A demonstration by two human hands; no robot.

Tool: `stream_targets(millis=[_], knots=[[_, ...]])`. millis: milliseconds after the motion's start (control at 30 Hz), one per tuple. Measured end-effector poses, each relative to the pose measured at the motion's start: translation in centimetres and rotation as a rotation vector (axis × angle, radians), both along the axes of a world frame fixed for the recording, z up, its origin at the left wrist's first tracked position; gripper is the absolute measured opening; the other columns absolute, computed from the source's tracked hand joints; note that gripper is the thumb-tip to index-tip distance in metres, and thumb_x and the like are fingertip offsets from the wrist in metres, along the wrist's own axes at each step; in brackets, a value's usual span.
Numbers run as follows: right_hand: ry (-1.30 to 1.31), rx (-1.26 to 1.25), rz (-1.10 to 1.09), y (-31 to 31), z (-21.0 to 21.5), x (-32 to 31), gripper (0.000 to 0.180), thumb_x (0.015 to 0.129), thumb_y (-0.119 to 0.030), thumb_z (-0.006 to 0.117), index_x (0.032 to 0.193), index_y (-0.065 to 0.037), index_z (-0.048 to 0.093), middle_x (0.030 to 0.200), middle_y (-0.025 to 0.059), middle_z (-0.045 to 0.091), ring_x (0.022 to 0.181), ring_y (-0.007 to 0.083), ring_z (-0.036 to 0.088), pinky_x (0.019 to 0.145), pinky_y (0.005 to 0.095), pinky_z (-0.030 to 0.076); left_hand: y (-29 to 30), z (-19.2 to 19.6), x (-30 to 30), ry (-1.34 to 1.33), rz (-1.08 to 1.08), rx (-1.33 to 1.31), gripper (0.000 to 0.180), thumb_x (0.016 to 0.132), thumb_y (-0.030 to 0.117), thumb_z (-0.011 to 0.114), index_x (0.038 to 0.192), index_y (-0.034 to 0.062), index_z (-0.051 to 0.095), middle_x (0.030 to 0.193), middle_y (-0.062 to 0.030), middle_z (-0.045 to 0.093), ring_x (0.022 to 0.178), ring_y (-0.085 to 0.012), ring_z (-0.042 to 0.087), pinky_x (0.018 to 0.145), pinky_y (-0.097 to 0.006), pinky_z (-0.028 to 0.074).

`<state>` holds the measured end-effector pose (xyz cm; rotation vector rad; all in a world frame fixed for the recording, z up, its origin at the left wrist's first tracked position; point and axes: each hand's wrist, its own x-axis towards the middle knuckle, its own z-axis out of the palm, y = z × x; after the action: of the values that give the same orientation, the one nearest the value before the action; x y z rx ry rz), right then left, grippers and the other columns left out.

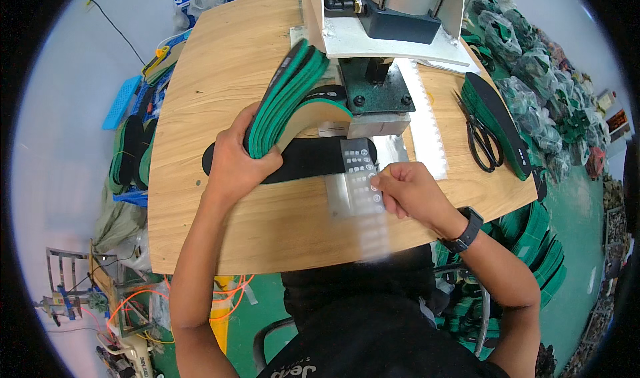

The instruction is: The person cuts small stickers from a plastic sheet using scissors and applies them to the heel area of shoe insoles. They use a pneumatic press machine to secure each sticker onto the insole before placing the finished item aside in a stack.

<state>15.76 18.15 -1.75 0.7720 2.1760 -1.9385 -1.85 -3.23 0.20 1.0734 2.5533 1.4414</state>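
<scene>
My left hand [237,161] is wrapped round a bundle of green and black insoles [283,101], held tilted above the table. Beside the bundle, another insole bends over with its beige side [307,119] showing. Below them a black insole [303,159] lies flat, its right end close to the press's metal block [379,125]. With thumb and fingers closed, my right hand [415,190] pinches the edge of a clear strip of small white printed marks [360,178]. The strip covers that insole's right end and hangs toward the table's front edge, where it blurs.
A press [400,25] with a dark plate stands at the back of the wooden table [200,231]. Black scissors [483,141] and more insoles [493,121] lie at the right. Bagged green insoles [527,91] are heaped beyond. Blue crates [133,197] holding insoles stand left.
</scene>
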Motion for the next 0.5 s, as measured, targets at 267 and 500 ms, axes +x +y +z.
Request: stream_targets(millis=[267, 500], knots=[[0.226, 0.268, -0.063, 10.3, 1.3, -3.1, 0.025, 0.092, -0.025, 0.058, 0.074, -0.008, 0.06, 0.054, -0.003, 0.052, 0.044, 0.0045, 0.044, 0.041, 0.0196, 0.033, -4.4, 0.1, 0.0, 0.353, -0.277, -0.409, 0.062, 0.071, 0.03, 0.07, 0.124, 0.0025, 0.055, 0.12, -0.0208, 0.058, 0.114, -0.0357, 0.051, 0.1, -0.039, 0.038], [0.373, 0.774, -0.11, 23.7, 8.8, -6.8, 0.052, 0.087, -0.051, 0.06, 0.065, -0.004, 0.055, 0.062, 0.0024, 0.052, 0.055, 0.0108, 0.046, 0.052, 0.0295, 0.037, -5.1, 3.6, -3.4, -0.089, -0.386, -0.661, 0.077, 0.067, 0.044, 0.077, 0.123, -0.0043, 0.055, 0.124, -0.0218, 0.056, 0.118, -0.0327, 0.051, 0.101, -0.038, 0.037]])
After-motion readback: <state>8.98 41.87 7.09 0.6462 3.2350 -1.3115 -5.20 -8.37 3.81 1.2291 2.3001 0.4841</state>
